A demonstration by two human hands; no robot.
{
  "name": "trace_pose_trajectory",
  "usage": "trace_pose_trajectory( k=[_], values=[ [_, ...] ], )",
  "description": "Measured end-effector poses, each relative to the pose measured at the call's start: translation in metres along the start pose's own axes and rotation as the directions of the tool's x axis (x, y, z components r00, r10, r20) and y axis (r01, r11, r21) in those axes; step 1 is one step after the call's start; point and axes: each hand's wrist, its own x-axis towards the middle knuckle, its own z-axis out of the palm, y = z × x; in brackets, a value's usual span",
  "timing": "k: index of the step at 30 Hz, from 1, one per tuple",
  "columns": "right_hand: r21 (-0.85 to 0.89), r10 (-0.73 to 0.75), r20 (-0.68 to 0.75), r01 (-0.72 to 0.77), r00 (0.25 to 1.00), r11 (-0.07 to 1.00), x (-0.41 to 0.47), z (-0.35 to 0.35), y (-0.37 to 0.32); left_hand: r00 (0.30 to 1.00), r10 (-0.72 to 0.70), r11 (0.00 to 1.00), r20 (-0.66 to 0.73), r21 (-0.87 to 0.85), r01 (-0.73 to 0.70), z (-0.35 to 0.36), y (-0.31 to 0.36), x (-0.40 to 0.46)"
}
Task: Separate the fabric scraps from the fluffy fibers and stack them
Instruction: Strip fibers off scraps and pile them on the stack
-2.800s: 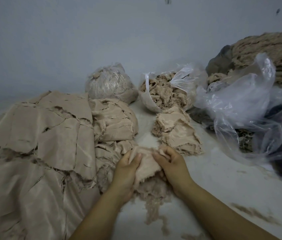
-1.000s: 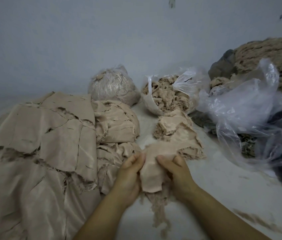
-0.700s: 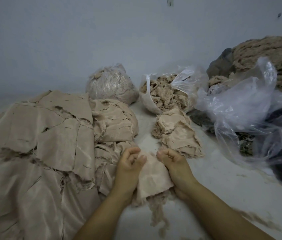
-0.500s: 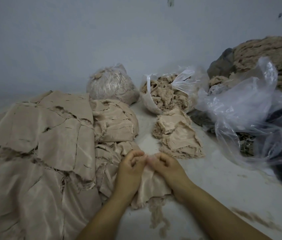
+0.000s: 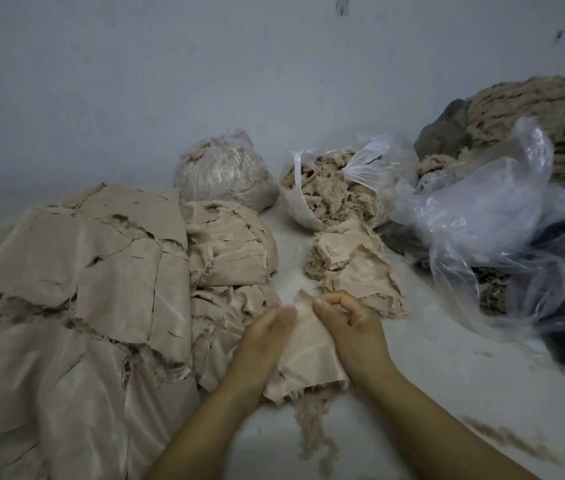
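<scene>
Fluff (image 5: 312, 429) hangs off the near edge of the scrap (image 5: 309, 355) you pinch in left hand (image 5: 267, 341) and right hand (image 5: 350, 327): strip it toward you, then lay the scrap flat on the stack (image 5: 354, 268) beyond, edges squared.

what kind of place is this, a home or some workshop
Probably a small textile-waste sorting workshop: heaps of beige fabric scraps, an open plastic bag of fluffy fibers, and a bare work surface against a plain wall.

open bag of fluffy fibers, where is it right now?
Head view, centre-right near the wall: the open bag of fibers sits right of the tied bag and just behind the small scrap stack.
</scene>
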Motion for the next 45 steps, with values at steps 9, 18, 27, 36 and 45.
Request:
trace_pose_trajectory(
  k=[9, 18, 27, 36, 45],
  values=[
    [-0.133, -0.045, -0.305, 0.004, 0.951, 0.991, 0.076, -0.028, -0.011, 0.994, -0.037, 0.988, -0.107, -0.155, 0.02, -0.008, 0.005, -0.005],
    [-0.7, -0.016, -0.039, -0.015, 0.999, 0.714, 0.052, -0.035, 0.003, 0.896, 0.271, 0.962, -0.352, 0.136, -0.237, -0.006, -0.007, 0.001],
    [-0.209, 0.137, 0.15, -0.104, 0.979, 0.972, 0.004, -0.001, 0.012, 0.952, 0.294, 0.508, 0.091, 0.828, -0.236, -0.018, -0.019, 0.007],
    [0.276, 0.182, 0.174, -0.225, 0.968, 0.934, 0.007, -0.016, 0.003, 0.96, 0.278, 0.807, -0.028, 0.549, -0.218, -0.022, -0.011, 0.003],
    [0.225, 0.164, 0.092, -0.181, 0.982, 0.957, 0.011, -0.013, 0.005, 0.973, 0.147, 0.977, -0.181, 0.182, -0.114, -0.013, -0.005, 0.006]
  ],
)
